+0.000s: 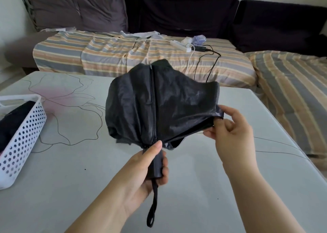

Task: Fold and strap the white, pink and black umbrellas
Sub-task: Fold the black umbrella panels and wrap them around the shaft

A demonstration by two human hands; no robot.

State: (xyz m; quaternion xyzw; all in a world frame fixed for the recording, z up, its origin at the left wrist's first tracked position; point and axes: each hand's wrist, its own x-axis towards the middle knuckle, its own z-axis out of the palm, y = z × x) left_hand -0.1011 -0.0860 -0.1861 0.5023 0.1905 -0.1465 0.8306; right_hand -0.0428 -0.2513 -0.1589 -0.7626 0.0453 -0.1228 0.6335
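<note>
Here, seen from the head camera, a person holds the black umbrella [159,100] above the middle of the desk [194,188]. The left hand [146,169] is wrapped around its handle [158,163]; the right hand [231,126] pinches the canopy's right edge. The fabric hangs loose and unpleated. To fold it well, draw each panel flat, then wrap them one way before strapping. At the desk's left edge, a white basket [19,135] holds something dark, possibly another umbrella.
</note>
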